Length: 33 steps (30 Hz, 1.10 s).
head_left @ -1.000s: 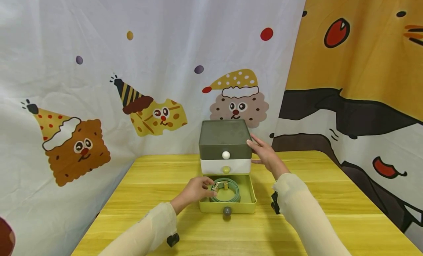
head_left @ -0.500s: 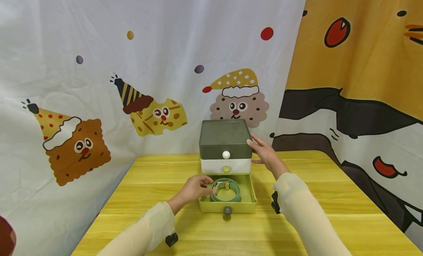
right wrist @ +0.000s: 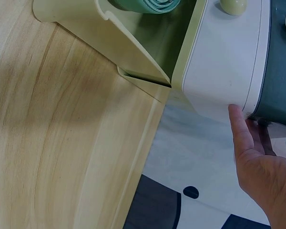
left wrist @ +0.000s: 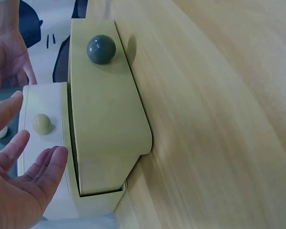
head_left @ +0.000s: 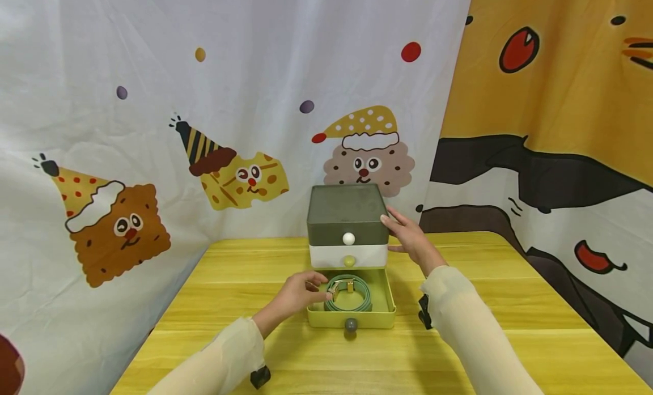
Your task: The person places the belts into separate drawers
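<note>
A coiled green belt with a gold buckle lies in the pulled-out yellow-green bottom drawer of a small drawer box. The box's upper two drawers, dark green and white, are closed. At the drawer's left side is my left hand, thumb near the buckle and fingers loosely bent. In the left wrist view nothing lies between those fingers. My right hand rests against the right side of the box, its fingers spread along the upper tiers; the right wrist view shows its thumb touching the white tier.
The box stands near the back of a wood-grain table. Behind it hangs a white curtain printed with cartoon figures. Each drawer has a round knob; the bottom one is a grey knob.
My left hand has drawn slightly left from the belt. The belt sits a touch further right in the drawer. My right hand stays on the box.
</note>
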Tool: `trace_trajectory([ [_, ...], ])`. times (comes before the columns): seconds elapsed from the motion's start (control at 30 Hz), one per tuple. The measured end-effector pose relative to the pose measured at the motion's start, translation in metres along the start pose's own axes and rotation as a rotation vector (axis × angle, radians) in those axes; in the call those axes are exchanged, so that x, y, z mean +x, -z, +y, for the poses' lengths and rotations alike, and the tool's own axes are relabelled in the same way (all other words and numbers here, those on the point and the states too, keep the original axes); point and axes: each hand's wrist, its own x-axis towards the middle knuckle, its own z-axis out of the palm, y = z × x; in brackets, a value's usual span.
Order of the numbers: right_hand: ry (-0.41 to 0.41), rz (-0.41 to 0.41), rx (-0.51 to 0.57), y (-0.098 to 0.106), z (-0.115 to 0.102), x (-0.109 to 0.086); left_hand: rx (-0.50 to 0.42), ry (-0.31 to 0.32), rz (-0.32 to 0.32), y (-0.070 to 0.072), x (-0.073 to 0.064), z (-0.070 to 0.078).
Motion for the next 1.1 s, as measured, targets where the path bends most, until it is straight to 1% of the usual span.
trace_trajectory([
  [0.3,0.003,0.007,0.0,0.0,0.001,0.0,-0.033,-0.013,0.022,-0.002,-0.006,-0.002],
  [0.47,0.001,0.009,0.002,0.0,0.001,0.0,-0.033,-0.013,0.041,-0.004,-0.011,0.0],
  [0.6,0.002,0.008,0.003,-0.001,0.0,-0.001,-0.047,-0.007,0.039,-0.006,-0.015,0.002],
  [0.8,0.005,0.008,0.008,-0.002,-0.001,-0.002,-0.089,-0.013,0.032,-0.012,-0.02,0.003],
  [1.1,0.004,0.01,0.015,-0.003,-0.001,-0.004,-0.13,-0.036,0.045,-0.021,-0.026,0.005],
])
